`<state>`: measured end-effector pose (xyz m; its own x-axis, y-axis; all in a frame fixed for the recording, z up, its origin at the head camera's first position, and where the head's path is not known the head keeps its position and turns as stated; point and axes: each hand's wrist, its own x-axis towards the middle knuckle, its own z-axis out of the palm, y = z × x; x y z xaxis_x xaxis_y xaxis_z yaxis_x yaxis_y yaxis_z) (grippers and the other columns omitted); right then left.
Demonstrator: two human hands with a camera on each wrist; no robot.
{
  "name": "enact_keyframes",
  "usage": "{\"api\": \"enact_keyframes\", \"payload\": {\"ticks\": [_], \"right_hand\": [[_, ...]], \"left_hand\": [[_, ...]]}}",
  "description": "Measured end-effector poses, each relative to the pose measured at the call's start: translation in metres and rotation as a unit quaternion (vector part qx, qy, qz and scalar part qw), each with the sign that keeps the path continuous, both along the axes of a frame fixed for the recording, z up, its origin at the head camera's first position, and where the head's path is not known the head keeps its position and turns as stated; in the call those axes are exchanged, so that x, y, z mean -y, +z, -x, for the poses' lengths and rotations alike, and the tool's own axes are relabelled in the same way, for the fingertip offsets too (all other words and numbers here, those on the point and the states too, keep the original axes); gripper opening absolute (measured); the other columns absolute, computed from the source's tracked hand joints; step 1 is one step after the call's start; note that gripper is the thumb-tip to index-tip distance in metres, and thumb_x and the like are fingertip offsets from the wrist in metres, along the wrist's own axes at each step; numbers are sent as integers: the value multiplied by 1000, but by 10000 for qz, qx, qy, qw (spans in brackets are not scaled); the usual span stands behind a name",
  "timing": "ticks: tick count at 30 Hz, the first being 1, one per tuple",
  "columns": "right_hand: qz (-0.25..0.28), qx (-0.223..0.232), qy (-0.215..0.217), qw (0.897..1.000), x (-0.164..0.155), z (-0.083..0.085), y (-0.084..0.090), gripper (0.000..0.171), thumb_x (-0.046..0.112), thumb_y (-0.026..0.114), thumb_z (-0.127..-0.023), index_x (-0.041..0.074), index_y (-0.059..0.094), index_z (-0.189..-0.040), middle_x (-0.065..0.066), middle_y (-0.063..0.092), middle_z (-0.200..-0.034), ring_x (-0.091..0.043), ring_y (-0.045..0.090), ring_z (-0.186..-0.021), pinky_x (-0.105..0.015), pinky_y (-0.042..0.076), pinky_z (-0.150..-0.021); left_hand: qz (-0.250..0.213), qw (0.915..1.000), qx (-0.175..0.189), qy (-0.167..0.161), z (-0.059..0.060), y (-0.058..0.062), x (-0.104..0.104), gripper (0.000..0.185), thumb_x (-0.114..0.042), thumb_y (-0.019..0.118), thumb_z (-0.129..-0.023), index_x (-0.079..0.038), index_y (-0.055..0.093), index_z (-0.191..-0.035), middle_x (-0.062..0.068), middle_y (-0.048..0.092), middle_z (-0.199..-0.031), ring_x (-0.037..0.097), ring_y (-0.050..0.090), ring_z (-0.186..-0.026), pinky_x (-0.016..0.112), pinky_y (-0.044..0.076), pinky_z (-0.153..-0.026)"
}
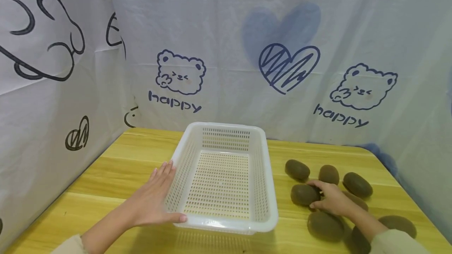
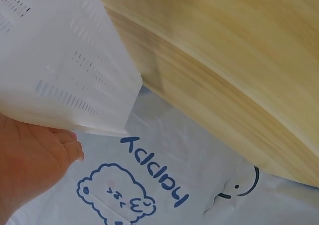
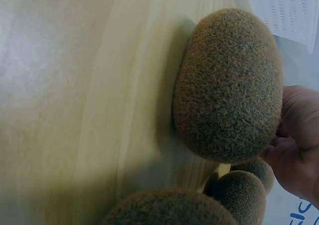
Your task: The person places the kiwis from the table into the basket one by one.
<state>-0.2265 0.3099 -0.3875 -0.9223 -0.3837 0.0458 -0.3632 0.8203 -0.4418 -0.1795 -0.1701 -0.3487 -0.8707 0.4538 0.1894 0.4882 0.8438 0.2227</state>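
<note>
Kiwi (image 1: 304, 195) lies on the wooden table (image 1: 116, 175), just right of the white perforated basket (image 1: 259, 160), at the left edge of a loose cluster of other kiwis (image 1: 357, 184). Right hand (image 1: 333, 200) curls fingers and thumb around this kiwi, grasping it while it rests on the table. Left hand (image 1: 155, 199) lies flat and relaxed against the basket's left wall, thumb along the front rim, fingers straight. Basket holds nothing visible.
</note>
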Motion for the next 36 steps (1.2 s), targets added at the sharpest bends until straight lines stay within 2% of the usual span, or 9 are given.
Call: {"api": "enact_keyframes", "payload": {"ticks": [6, 12, 17, 22, 28, 36], "right_hand": [[30, -116, -93, 9999, 1, 0, -1, 55, 18, 80, -69, -3, 57, -114, -21, 63, -107, -37, 60, -94, -44, 53, -74], [542, 67, -324, 9980, 2, -1, 2, 52, 20, 78, -72, -3, 58, -115, -20, 62, -109, -35, 60, -97, -41, 54, -76], [781, 9, -512, 9956, 4, -5, 6, 57, 23, 77, -74, -5, 57, -118, -22, 62, -112, -33, 62, -97, -35, 56, -75], [949, -175, -721, 9927, 11, -12, 11, 59, 27, 77, -74, -5, 57, -119, -23, 62, -113, -32, 64, -97, -32, 56, -74], [1330, -631, -932, 9847, 22, -18, 18, 53, 20, 77, -74, -5, 59, -117, -25, 62, -113, -35, 64, -98, -30, 57, -76], [1459, -948, -1042, 9792, 34, -27, 33, 52, 24, 76, -76, -2, 60, -118, -22, 63, -113, -33, 64, -99, -32, 57, -76]], "left_hand": [[-30, 9999, 90, 75, 0, 1, 4, 123, -75, 60, -64, 12, 22, -142, 29, 12, -151, 43, 16, -140, 55, 19, -113], [13, 10000, 47, 87, 0, -1, 5, 123, -76, 60, -63, 13, 24, -141, 30, 14, -150, 44, 17, -139, 54, 21, -113], [18, 10000, 45, 76, 1, 0, 5, 123, -75, 60, -64, 13, 23, -141, 30, 15, -150, 44, 17, -139, 54, 21, -113], [-10, 9999, 97, 87, 1, 0, 5, 123, -75, 60, -64, 13, 23, -141, 30, 14, -150, 44, 17, -139, 54, 21, -113], [-71, 9997, 178, 121, 1, -2, 5, 122, -74, 61, -64, 13, 22, -141, 29, 13, -151, 44, 16, -139, 53, 21, -114], [-170, 9995, 230, 128, 1, -3, 5, 122, -73, 62, -64, 13, 22, -141, 29, 13, -151, 44, 15, -140, 54, 21, -114]]}}
